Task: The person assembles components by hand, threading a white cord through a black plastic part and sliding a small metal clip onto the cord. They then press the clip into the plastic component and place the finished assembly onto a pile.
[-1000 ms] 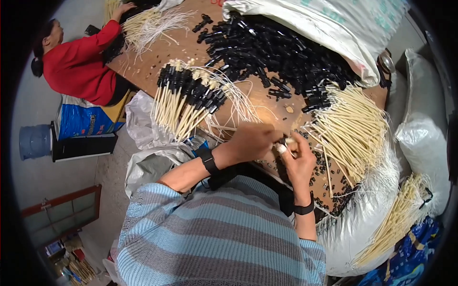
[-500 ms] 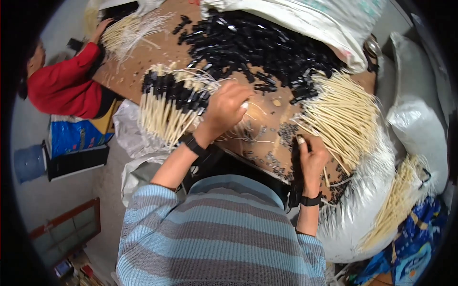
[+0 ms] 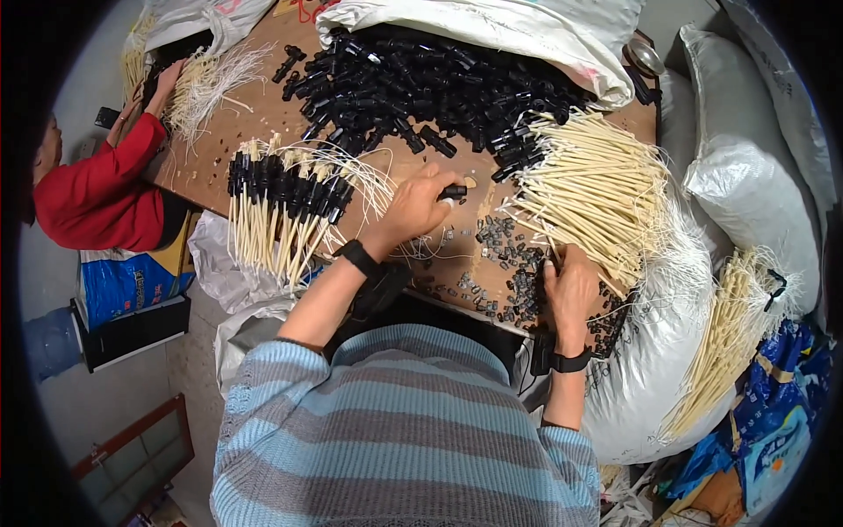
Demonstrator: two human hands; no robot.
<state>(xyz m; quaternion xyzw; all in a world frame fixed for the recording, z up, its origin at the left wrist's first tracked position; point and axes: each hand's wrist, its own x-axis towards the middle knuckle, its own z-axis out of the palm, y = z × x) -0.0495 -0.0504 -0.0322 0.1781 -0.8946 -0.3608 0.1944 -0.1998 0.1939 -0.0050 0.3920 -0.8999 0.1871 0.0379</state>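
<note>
From my feed, the left hand [image 3: 413, 204] sits near the middle of the frame, closed around a short black plastic cylindrical fitting [image 3: 453, 191] that pokes out past the fingertips, just right of the row of finished cream-coloured thin rods capped in black with white wire tails [image 3: 285, 206] lying centre-left on the brown wooden board [image 3: 255, 110]. The right hand [image 3: 569, 290] is lower right, pressed knuckles-up on the board at the near edge of the loose fan of bare cream rods [image 3: 593, 189]; its fingers curl under, and I cannot tell whether it has pinched a rod or is only feeling among them. Around it lies a scatter of tiny black plastic bits [image 3: 507, 263], and above, at top centre, the big heap of black fittings [image 3: 439, 79] spreads below a white woven sack [image 3: 492, 26]. At upper left, another person in a red sleeve [image 3: 101, 189] handles a bundle of white wires [image 3: 206, 79]. My worry: the fitting is held only near its end, so it could slip and vanish among the look-alike bits. The right hand could also drag several rods at once, since they lie crossed and close-packed, or knock small pieces off the board's near edge.
</note>
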